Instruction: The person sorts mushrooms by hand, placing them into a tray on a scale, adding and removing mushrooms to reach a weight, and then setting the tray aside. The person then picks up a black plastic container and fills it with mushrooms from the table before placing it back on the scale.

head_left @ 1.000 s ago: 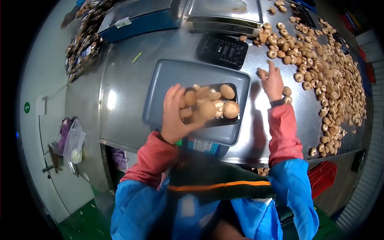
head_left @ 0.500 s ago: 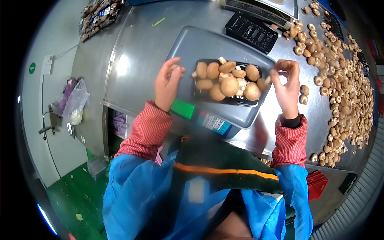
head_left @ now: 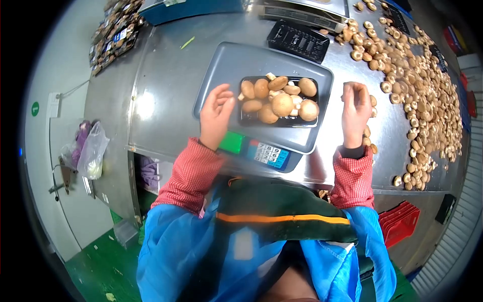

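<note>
A black tray [head_left: 243,119] heaped with several brown mushrooms [head_left: 282,103] rests on the grey platter [head_left: 226,63] of a weighing scale. My left hand [head_left: 216,117] lies open at the tray's left edge, fingers spread over the platter and holding nothing. My right hand [head_left: 356,106] hovers over the steel table [head_left: 161,100] just right of the scale. Its fingers are curled inward, and I cannot tell whether anything is inside them. A few loose mushrooms [head_left: 368,138] lie beside that hand.
A big spread of loose mushrooms [head_left: 422,90] covers the table's right side. An empty black tray [head_left: 297,40] and a second scale [head_left: 302,11] stand behind. The scale's keypad [head_left: 266,153] faces me. Packed trays [head_left: 113,35] lie far left, and red crates [head_left: 400,224] sit below.
My right hand has drawn back from the tray's right edge to over the table. My left hand, which gripped the tray a second ago, rests open beside it.
</note>
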`<state>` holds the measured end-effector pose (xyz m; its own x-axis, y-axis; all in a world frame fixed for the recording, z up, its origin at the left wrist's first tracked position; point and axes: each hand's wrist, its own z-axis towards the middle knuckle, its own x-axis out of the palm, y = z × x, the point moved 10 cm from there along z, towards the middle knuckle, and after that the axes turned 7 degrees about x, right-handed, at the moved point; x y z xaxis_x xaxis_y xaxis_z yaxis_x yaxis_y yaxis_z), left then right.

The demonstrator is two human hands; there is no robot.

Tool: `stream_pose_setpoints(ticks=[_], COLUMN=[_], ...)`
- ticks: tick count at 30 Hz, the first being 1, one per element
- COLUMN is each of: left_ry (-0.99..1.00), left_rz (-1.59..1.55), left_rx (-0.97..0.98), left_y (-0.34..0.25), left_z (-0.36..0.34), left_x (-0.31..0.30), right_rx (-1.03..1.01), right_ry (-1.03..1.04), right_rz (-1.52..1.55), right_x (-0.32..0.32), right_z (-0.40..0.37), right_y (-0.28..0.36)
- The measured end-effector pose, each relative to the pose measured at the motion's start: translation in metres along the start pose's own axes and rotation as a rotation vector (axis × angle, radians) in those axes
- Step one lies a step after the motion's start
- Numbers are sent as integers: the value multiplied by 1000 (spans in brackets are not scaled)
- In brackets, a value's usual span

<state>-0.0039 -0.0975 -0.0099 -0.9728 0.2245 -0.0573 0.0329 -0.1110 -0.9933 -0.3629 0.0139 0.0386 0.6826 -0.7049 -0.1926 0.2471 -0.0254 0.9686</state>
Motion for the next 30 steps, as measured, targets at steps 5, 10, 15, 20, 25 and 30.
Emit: stream_pose_setpoints(ticks=[5,10,15,20,25,30], left_ry=[56,173,92,62,70,322], left_rz=[148,387,257,239,323,746], left_rx=[149,317,215,129,10,105], left_y=[-19,-36,-28,-18,-10,-24], left_z=[4,6,1,-2,-6,-10], left_x=[19,51,42,22,13,29], right_rx=[-50,86,398,153,-507,-609], right_ry=[219,650,397,143,451,467], right_rz=[-683,-664,-402,-418,-312,-495], right_x=[-13,23,-3,-45,73,132], right_z=[-42,-127,-126,-46,-52,-56], right_y=[-46,-97,-119,-31,113,102])
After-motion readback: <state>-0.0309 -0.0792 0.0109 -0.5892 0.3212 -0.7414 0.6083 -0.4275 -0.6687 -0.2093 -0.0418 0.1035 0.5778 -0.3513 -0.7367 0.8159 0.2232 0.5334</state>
